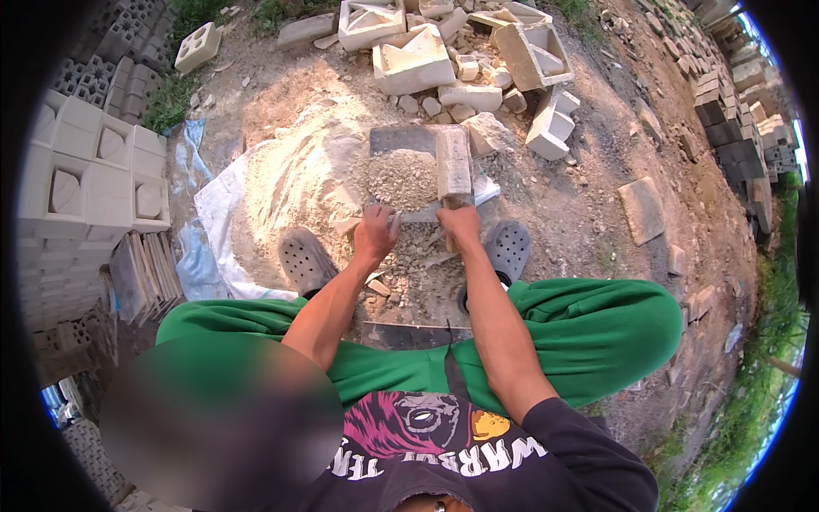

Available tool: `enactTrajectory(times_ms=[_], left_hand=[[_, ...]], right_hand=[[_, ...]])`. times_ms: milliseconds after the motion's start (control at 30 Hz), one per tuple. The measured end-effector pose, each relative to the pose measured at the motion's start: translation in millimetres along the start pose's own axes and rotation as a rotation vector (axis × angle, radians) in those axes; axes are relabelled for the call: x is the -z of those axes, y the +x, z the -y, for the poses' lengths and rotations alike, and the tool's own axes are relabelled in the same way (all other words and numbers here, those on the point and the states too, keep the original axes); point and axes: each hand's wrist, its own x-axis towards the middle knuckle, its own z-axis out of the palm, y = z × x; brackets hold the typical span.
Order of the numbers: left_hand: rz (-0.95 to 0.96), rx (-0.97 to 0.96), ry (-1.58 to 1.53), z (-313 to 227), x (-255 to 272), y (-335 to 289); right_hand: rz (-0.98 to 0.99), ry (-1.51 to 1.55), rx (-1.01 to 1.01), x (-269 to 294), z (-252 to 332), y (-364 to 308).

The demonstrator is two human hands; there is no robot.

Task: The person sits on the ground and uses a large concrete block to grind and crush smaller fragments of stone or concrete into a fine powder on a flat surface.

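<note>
My right hand [461,225] is closed at the near end of a long, dusty, block-shaped piece [454,162], whose exact kind I cannot tell. That piece rests along the right side of a dark flat slab [401,139]. A heap of crumbly, sandy grit [403,179] lies on the slab, beside the block-shaped piece. At the slab's near left edge, my left hand [376,234] has its fingers curled closed. Whatever they grip, if anything, is hidden. Pale rubble crumbs [418,247] are scattered on the ground between both hands.
A large pale sand pile [294,175] spreads over a white sheet [223,200] at left. Broken hollow blocks [415,64] and chunks lie ahead. White decorative blocks [107,171] are stacked at far left. My grey clogs [307,258] flank the work area; a flat slab [641,210] lies right.
</note>
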Motion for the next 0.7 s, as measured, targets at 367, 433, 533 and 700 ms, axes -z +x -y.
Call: enactTrajectory(times_ms=[367,433,533,700], left_hand=[[-0.027,-0.080,0.102,5,-23,54],[0.011,-0.072,0.087,11,-19,59],[0.184,0.035,0.032,2,-9,71],[0.078,0.163,-0.050,5,-9,75]], right_hand=[[-0.059,-0.027,0.040,-9,-15,11],[-0.033,-0.006,0.044,-7,-7,4],[0.027,-0.019,-0.023,5,-1,-3],[-0.048,-0.101,0.104,13,29,-28]])
